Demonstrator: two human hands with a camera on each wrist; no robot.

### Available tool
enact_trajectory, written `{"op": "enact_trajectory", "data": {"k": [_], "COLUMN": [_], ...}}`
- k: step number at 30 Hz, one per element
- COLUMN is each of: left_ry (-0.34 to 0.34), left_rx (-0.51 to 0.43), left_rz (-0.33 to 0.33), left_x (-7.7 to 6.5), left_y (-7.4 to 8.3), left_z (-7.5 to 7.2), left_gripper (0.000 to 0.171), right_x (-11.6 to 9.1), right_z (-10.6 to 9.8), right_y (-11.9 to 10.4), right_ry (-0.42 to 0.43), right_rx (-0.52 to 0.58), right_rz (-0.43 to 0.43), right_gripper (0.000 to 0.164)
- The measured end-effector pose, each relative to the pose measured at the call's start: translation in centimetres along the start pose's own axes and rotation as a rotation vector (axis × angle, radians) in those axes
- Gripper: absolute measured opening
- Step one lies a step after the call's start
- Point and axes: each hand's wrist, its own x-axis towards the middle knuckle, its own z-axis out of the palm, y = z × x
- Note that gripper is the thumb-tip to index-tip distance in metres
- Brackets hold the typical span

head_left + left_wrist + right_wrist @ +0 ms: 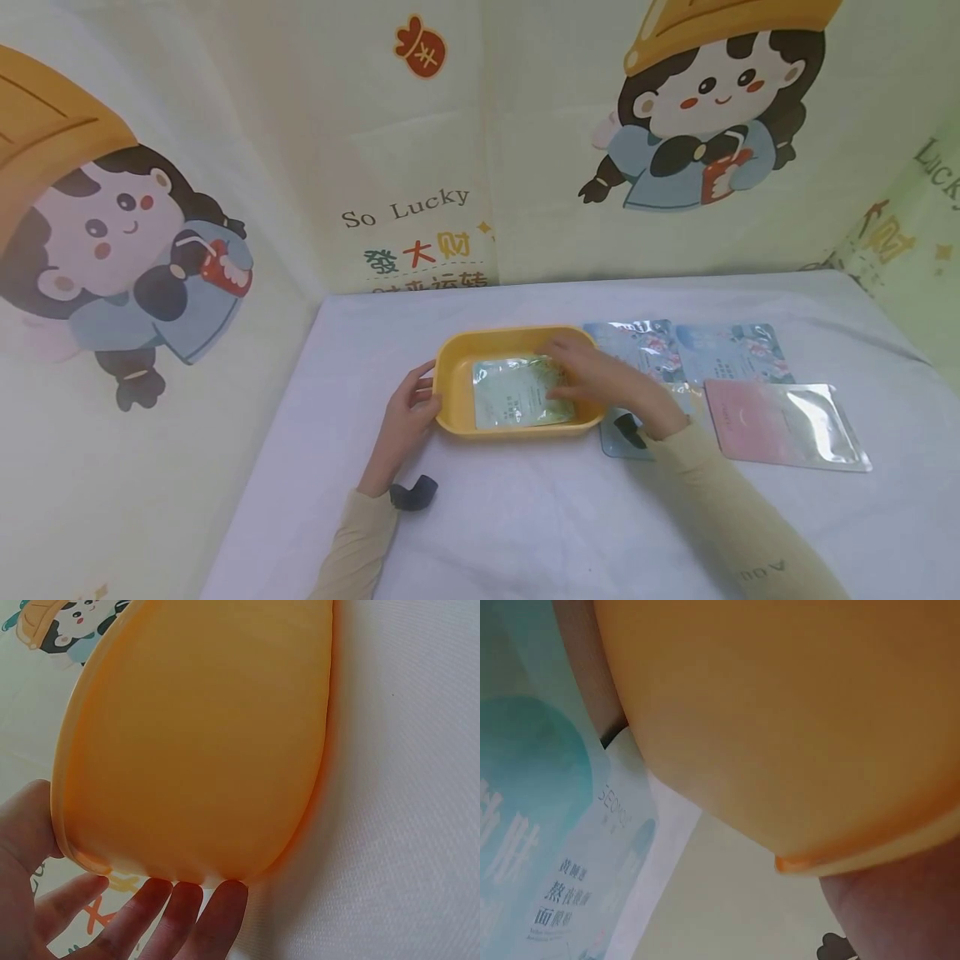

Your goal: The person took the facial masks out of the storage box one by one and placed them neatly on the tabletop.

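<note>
A yellow plastic tray [452, 429] rests on the white cloth. Thumb and fingers of my left hand [408, 417] hold its left end; in the left wrist view the fingertips [225, 900] press the outer wall near the rim. Inside lies a pale green face mask packet [510, 396], its right part partly covered by my right hand [592, 371]. That hand reaches over the right rim, thumb and fingers spread apart above the packet. In the right wrist view the tray wall [780, 735] hides most of the hand.
Right of the tray lie two blue floral packets [731, 350] at the back, a pink and silver packet [787, 425] in front, and a light blue packet [618, 446] partly under my right forearm. A printed cloth backdrop [420, 150] stands behind the table.
</note>
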Motion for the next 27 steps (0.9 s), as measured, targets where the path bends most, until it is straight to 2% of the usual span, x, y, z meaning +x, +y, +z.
{"op": "enact_trajectory", "data": {"k": [6, 17, 27], "left_ry": [0.006, 0.007, 0.005], "left_rx": [-0.007, 0.001, -0.016], "left_rz": [0.018, 0.033, 0.015], "left_x": [0.0, 0.2, 0.2], "left_y": [0.0, -0.2, 0.0], "left_z": [0.0, -0.1, -0.1], "left_gripper": [0.054, 0.054, 0.053], "right_x": [0.4, 0.9, 1.5], "right_z": [0.4, 0.7, 1.7], "right_y": [-0.1, -0.7, -0.4], "right_ry": [-0.052, -0.085, -0.114], "right_rx": [-0.015, -0.036, -0.172], "right_rz": [0.074, 0.073, 0.076], "right_gripper": [0.069, 0.075, 0.079]}}
